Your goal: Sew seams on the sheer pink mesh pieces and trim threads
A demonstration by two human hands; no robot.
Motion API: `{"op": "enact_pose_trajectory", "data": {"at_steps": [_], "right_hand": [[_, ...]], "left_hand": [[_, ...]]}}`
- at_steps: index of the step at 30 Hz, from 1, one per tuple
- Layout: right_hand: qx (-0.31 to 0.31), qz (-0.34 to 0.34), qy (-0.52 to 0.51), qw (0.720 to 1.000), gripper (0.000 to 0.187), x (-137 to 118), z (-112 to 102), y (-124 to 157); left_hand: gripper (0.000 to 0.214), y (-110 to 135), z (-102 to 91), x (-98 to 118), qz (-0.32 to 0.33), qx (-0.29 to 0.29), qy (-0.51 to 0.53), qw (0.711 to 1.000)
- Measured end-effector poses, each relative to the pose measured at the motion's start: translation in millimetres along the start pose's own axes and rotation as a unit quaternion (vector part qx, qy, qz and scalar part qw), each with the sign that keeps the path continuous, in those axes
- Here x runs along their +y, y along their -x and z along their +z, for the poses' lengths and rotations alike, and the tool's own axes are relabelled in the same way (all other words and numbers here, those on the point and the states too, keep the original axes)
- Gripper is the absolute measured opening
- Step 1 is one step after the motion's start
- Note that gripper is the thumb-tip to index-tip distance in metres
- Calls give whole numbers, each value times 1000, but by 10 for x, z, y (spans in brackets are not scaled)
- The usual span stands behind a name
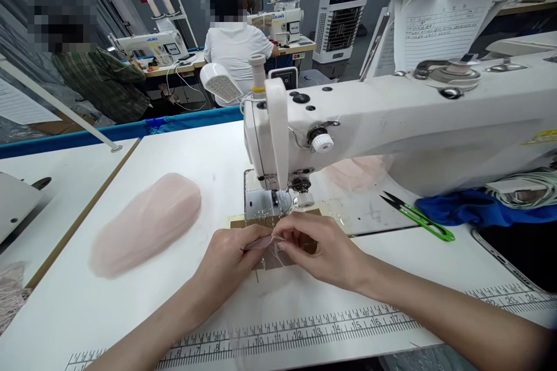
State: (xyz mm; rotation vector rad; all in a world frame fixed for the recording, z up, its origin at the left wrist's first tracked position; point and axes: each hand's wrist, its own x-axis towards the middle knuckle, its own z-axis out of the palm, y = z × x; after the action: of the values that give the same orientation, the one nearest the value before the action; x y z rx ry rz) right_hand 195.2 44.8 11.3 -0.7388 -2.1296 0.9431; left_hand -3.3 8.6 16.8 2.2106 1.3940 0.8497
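Observation:
Both my hands meet just in front of the needle of a white sewing machine [391, 122]. My left hand [228, 261] pinches a small piece of sheer pink fabric [263, 243] between thumb and fingers. My right hand [319, 252] pinches the same piece from the other side, fingers curled. The fabric lies over a brown card patch [278, 261] on the white table [130, 313], just short of the presser foot [275, 200].
A pile of pale pink sheer fabric [145, 223] lies to the left. Green thread snips [420, 217] and a blue cloth [474, 208] lie under the machine arm on the right. A printed ruler [304, 327] runs along the table's near edge. Two other people sit at machines behind.

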Motion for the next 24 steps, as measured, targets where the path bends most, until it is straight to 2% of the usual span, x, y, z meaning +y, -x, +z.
{"op": "enact_pose_trajectory", "data": {"at_steps": [6, 9, 15, 18, 22, 24], "right_hand": [[30, -64, 49, 996, 9, 30, 14, 5], [52, -117, 78, 989, 9, 50, 12, 12], [84, -226, 162, 957, 10, 97, -16, 42], [81, -258, 213, 939, 14, 104, -44, 64], [70, -298, 261, 916, 16, 68, -86, 59], [71, -321, 271, 905, 14, 43, -107, 41]], "left_hand": [[19, 11, -6, 31, 45, 51, -63, 996], [18, 14, 0, 38, 72, 66, -78, 992], [10, 37, 21, 40, 92, 78, -101, 987], [16, 49, 33, 49, 121, 88, -106, 983], [5, 63, 39, 74, 126, 95, -103, 982], [7, 68, 43, 80, 125, 88, -96, 983]]}}
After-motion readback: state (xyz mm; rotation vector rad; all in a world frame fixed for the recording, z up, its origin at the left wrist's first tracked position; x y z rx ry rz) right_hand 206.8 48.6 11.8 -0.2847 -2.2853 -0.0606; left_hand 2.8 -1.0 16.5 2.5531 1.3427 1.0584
